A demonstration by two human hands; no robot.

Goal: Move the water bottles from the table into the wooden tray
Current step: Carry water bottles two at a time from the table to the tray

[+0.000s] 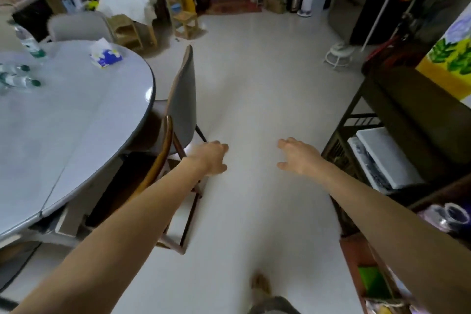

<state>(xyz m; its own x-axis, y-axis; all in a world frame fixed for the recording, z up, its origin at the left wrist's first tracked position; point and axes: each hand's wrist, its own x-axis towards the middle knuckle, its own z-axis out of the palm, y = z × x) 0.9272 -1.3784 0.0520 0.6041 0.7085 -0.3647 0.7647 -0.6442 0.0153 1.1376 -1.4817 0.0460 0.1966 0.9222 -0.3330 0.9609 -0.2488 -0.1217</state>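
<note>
Clear water bottles with green caps rest on the round grey table (76, 120) at the far left. One bottle (29, 42) stands upright near the back. Two others lie on their sides, one (15, 68) behind the other (20, 81). No wooden tray shows in this view. Both arms stretch forward over the white floor, well right of the table. My left hand (210, 158) hangs empty with fingers loosely curled, beside a chair back. My right hand (297, 157) is empty too, its fingers spread.
Two chairs (182, 99) are tucked at the table's right edge. A blue and white tissue pack (105, 56) lies on the table. A dark shelf unit (397, 135) lines the right side. Small wooden stools (186, 23), a floor fan base (339, 52) and cluttered shelves stand further back.
</note>
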